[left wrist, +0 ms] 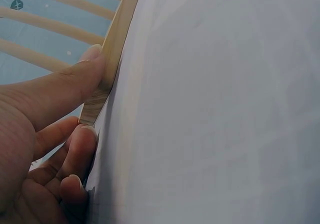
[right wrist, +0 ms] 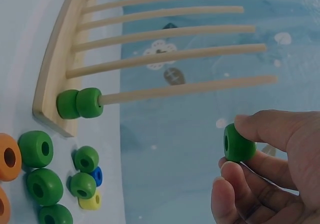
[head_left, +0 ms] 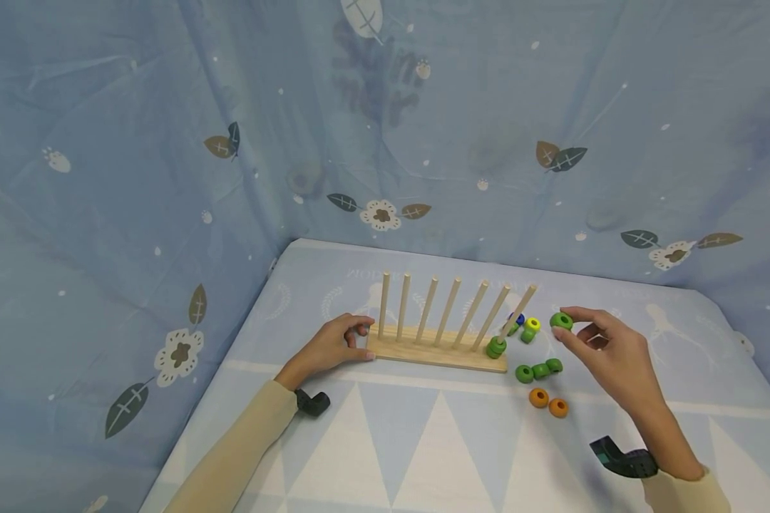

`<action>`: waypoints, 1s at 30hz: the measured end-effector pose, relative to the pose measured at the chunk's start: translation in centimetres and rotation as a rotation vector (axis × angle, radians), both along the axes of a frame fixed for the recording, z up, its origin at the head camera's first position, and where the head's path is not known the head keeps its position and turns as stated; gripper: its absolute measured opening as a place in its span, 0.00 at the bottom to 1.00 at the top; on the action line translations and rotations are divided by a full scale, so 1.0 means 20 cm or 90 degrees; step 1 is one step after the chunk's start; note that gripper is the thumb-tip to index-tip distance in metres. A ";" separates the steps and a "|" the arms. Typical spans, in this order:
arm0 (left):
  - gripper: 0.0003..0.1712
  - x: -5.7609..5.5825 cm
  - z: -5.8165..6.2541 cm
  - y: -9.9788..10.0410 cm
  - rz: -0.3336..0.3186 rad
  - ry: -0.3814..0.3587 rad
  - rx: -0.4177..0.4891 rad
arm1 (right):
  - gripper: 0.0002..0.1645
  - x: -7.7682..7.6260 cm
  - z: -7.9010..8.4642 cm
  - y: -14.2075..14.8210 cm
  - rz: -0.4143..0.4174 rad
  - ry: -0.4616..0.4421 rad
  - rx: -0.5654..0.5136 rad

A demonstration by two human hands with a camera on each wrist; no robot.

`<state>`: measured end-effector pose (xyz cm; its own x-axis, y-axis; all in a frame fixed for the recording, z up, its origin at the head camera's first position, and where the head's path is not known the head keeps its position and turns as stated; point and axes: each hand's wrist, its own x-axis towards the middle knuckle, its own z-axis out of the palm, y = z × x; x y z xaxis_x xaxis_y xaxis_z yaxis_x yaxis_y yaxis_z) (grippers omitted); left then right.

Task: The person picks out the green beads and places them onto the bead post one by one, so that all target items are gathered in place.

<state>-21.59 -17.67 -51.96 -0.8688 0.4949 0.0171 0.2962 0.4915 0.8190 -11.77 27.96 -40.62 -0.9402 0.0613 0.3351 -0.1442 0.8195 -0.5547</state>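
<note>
A wooden peg rack (head_left: 436, 354), a flat base with several upright pegs, stands on the table. My left hand (head_left: 335, 343) grips the base's left end; in the left wrist view the thumb (left wrist: 85, 76) lies along its front edge and the fingers curl at the end. Two green beads (right wrist: 80, 104) are stacked at the bottom of the rightmost peg. To the right of that peg, my right hand (head_left: 616, 356) pinches a green bead (right wrist: 240, 143) between thumb and fingers, raised above the table. The held bead's hole faces the pegs in the right wrist view.
Loose beads lie right of the rack: three green ones (head_left: 540, 370) in a row, two orange beads (head_left: 539, 397) nearer the front, and behind them a yellow bead (head_left: 532, 324) and a blue bead (head_left: 520, 318) beside more green ones. Patterned blue cloth (head_left: 475, 128) hangs behind the table.
</note>
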 end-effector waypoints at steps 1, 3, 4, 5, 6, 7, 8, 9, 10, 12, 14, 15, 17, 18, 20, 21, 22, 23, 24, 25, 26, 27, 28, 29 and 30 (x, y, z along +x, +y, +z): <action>0.41 0.00 0.00 0.00 0.000 0.001 0.000 | 0.24 0.00 0.00 0.00 0.001 0.001 -0.001; 0.41 0.00 0.00 0.00 0.000 0.002 -0.001 | 0.24 0.00 0.01 0.00 0.001 0.003 -0.002; 0.41 0.00 0.00 0.00 0.001 0.003 -0.003 | 0.24 -0.01 0.01 -0.01 0.002 0.004 -0.002; 0.41 0.00 0.00 0.00 0.001 0.005 -0.004 | 0.24 -0.01 0.02 -0.01 0.002 0.005 -0.003; 0.41 0.00 0.00 0.00 0.000 0.004 -0.004 | 0.24 -0.01 0.02 -0.01 0.002 0.006 -0.003; 0.41 0.00 0.01 0.01 0.000 0.004 -0.005 | 0.24 -0.01 0.02 -0.01 0.002 0.006 -0.002; 0.41 0.00 0.01 0.01 0.000 0.004 -0.005 | 0.24 -0.01 0.02 -0.01 0.001 0.007 -0.001; 0.41 0.00 0.01 0.01 0.000 0.002 -0.005 | 0.23 -0.01 0.03 -0.01 0.002 0.008 -0.002; 0.41 0.00 0.01 0.01 0.001 0.001 -0.004 | 0.23 -0.01 0.03 -0.01 0.002 0.010 -0.001; 0.41 0.00 0.01 0.01 0.002 0.000 -0.002 | 0.24 -0.01 0.03 -0.01 0.002 0.011 -0.002; 0.41 0.00 0.01 0.01 0.004 0.000 0.001 | 0.24 -0.01 0.04 -0.01 0.002 0.012 -0.003; 0.40 0.00 0.01 0.01 0.004 0.001 0.002 | 0.24 -0.01 0.04 -0.01 0.003 0.013 -0.007; 0.40 0.00 0.00 0.01 0.005 0.001 0.005 | 0.24 -0.01 0.04 -0.01 0.008 0.014 -0.012; 0.40 0.00 -0.01 0.00 0.004 0.002 0.007 | 0.24 -0.01 0.04 -0.01 0.009 0.015 -0.013; 0.39 0.00 -0.02 0.00 0.004 0.002 0.011 | 0.24 -0.01 0.05 -0.01 0.012 0.018 -0.016; 0.39 0.00 -0.02 0.00 0.004 0.002 0.010 | 0.24 -0.01 0.05 -0.01 0.014 0.020 -0.016; 0.39 0.00 -0.02 0.00 0.005 0.001 0.011 | 0.24 -0.01 0.05 -0.01 0.014 0.022 -0.014; 0.40 0.00 -0.03 0.00 0.005 0.001 0.011 | 0.24 -0.01 0.05 -0.01 0.014 0.024 -0.013; 0.40 -0.01 -0.03 0.00 0.004 0.002 0.010 | 0.24 -0.01 0.06 -0.01 0.015 0.027 -0.012; 0.40 -0.01 -0.03 0.00 0.004 0.001 0.008 | 0.24 -0.01 0.06 -0.02 0.016 0.030 -0.013; 0.40 -0.01 -0.03 0.00 0.004 0.000 0.006 | 0.24 -0.01 0.06 -0.02 0.019 0.033 -0.014; 0.40 -0.01 -0.03 0.00 0.003 0.000 0.006 | 0.23 -0.01 0.06 -0.02 0.020 0.035 -0.013; 0.40 -0.01 -0.03 0.00 0.003 0.000 0.005 | 0.23 -0.02 0.06 -0.02 0.022 0.037 -0.014; 0.40 -0.01 -0.03 0.00 0.003 -0.001 0.004 | 0.23 -0.02 0.07 -0.02 0.023 0.039 -0.014; 0.40 -0.01 -0.03 0.00 0.004 -0.001 0.004 | 0.23 -0.02 0.07 -0.02 0.024 0.040 -0.015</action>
